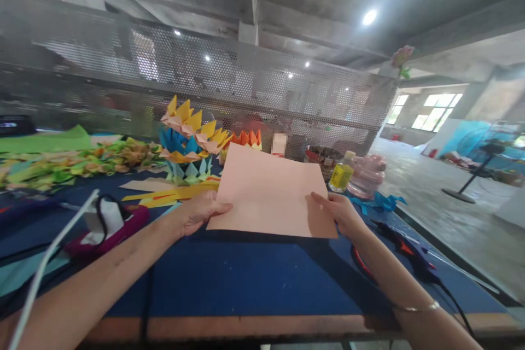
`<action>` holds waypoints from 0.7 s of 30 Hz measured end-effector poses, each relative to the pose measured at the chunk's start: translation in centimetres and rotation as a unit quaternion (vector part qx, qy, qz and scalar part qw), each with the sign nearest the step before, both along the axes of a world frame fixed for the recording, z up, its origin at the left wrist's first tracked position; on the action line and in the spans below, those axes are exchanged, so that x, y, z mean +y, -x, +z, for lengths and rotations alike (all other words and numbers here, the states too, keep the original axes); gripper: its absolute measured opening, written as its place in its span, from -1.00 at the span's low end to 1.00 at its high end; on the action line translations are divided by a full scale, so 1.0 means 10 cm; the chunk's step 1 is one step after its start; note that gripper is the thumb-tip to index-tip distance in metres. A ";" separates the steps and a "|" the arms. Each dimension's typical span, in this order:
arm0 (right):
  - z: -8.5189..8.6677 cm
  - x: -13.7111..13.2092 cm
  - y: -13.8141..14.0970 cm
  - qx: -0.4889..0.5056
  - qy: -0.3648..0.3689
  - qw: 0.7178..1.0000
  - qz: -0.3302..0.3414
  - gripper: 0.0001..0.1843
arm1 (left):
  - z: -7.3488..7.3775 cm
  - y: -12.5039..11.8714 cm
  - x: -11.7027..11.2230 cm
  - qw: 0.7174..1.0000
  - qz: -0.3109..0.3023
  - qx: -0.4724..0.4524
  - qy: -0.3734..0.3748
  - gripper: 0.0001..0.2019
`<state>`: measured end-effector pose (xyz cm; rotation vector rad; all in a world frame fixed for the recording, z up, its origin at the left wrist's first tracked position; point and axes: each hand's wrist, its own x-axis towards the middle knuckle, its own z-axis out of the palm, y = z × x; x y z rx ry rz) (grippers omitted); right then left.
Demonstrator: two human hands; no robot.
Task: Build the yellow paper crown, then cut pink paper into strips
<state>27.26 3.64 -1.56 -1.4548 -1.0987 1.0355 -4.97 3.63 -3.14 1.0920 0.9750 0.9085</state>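
A pale pink sheet of paper [270, 191] is held up over the blue tabletop [229, 279], tilted toward me. My left hand [205, 212] grips its left edge, thumb on the front face. On the opposite edge, my right hand [338, 210] pinches the sheet with the thumb in front; its other fingers are mostly hidden behind the paper. Just beyond the left hand lie yellow and orange paper strips [176, 192]. Behind them stands a folded-paper piece [188, 142] with yellow, pink, blue and light green points.
Many small green and tan paper pieces [123, 156] are heaped at the left, near a magenta object [135, 219] and a white cable [53, 251]. Rightward are a yellow-labelled bottle [342, 174], a pink container [366, 178], a glue gun [410, 251] and blue ribbon [383, 202]. A perforated metal panel [287, 98] rises behind.
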 end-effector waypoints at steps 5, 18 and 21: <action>-0.08 -0.33 -0.03 -0.065 0.010 0.998 0.013 -0.63 | -0.09 0.06 -0.50 0.998 -0.035 -0.022 0.040 -0.55; -0.18 -0.89 0.30 -0.606 -0.293 0.733 -0.099 -0.41 | -0.20 0.02 -0.93 0.995 -0.055 -0.057 0.060 -0.47; -0.27 -1.13 0.67 -0.595 -0.381 0.705 0.058 -0.52 | -0.23 -0.05 -0.85 0.996 -0.050 -0.056 0.053 -0.45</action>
